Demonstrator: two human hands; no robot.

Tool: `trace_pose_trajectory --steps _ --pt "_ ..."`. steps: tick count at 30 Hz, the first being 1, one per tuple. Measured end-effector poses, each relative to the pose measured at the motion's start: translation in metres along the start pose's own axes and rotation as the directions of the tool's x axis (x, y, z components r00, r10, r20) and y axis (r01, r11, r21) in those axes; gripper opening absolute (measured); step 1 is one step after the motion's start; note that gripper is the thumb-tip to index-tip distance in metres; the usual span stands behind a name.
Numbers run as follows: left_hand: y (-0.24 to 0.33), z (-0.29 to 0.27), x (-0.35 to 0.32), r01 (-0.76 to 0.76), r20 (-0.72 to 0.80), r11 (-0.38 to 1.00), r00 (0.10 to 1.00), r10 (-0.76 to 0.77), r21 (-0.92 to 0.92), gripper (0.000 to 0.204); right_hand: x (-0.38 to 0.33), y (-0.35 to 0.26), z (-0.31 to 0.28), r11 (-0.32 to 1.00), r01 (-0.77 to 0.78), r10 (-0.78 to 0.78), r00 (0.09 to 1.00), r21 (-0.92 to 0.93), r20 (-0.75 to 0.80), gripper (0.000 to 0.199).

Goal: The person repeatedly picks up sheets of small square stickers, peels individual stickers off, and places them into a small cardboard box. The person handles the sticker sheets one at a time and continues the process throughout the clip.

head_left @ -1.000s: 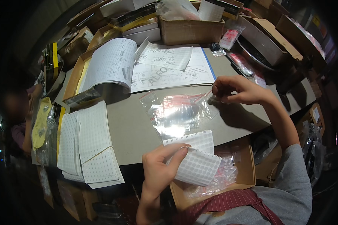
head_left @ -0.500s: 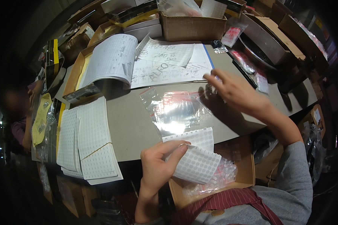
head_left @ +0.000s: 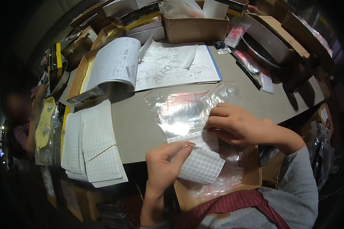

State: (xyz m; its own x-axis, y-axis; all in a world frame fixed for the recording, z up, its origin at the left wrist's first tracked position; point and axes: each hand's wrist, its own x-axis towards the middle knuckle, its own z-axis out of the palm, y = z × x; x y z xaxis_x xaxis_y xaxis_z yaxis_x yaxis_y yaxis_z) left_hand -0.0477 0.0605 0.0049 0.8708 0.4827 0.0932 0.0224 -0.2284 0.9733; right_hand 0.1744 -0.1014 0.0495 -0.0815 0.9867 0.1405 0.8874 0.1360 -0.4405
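My left hand (head_left: 162, 162) is closed, with thumb and fingers pinching a bent white sheet of round stickers (head_left: 202, 165). Part of the sheet, with a row of small printed marks, stands up behind the front fold. At that back part's right edge is my right hand (head_left: 233, 124), its fingers curled together; the fingertips are partly hidden, so I cannot make out what they hold. Just beyond both hands, a pile of clear zip bags (head_left: 181, 110) with red seal strips lies on the table. Another clear bag (head_left: 222, 93) holding small pale round bits lies at its right.
A cardboard box (head_left: 254, 168) with filled clear bags sits against me, below the table edge. Banded sticker sheets (head_left: 99, 149) lie at the left. Farther back are an open booklet (head_left: 116, 63) and cardboard boxes (head_left: 197, 28). A co-worker's arm (head_left: 25, 133) shows at far left.
My right hand has come down from near the booklet's corner to the sticker sheet, and its fingers have curled in. The bag with small round bits is now uncovered. My left hand has barely moved.
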Motion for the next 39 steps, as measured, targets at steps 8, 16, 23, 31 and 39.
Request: trace_pose_trajectory --steps 8,16,23,31,39 --pt "-0.002 -0.001 -0.002 0.030 -0.007 0.999 1.000 -0.031 -0.031 0.015 0.024 0.051 -0.019 0.975 -0.222 0.220 0.972 -0.016 -0.085 0.016" --pt "-0.005 0.000 -0.003 0.030 0.009 0.999 1.000 -0.030 -0.029 0.015 0.016 0.069 -0.017 0.827 -0.334 0.243 0.938 -0.452 -0.249 0.020" --pt "-0.008 -0.001 -0.003 -0.010 0.022 1.000 1.000 0.009 0.004 0.014 0.035 0.004 -0.010 0.922 -0.190 0.126 0.971 0.338 0.203 0.023" --pt "-0.007 -0.002 -0.003 -0.037 0.008 0.998 0.999 0.036 0.060 0.015 0.039 -0.016 0.004 0.995 -0.063 0.058 0.996 0.076 0.071 0.035" --pt "-0.009 0.000 -0.005 -0.001 -0.048 1.000 0.999 0.001 -0.001 0.015 0.030 -0.004 -0.007 1.000 -0.003 0.005 0.994 0.016 -0.106 0.036"
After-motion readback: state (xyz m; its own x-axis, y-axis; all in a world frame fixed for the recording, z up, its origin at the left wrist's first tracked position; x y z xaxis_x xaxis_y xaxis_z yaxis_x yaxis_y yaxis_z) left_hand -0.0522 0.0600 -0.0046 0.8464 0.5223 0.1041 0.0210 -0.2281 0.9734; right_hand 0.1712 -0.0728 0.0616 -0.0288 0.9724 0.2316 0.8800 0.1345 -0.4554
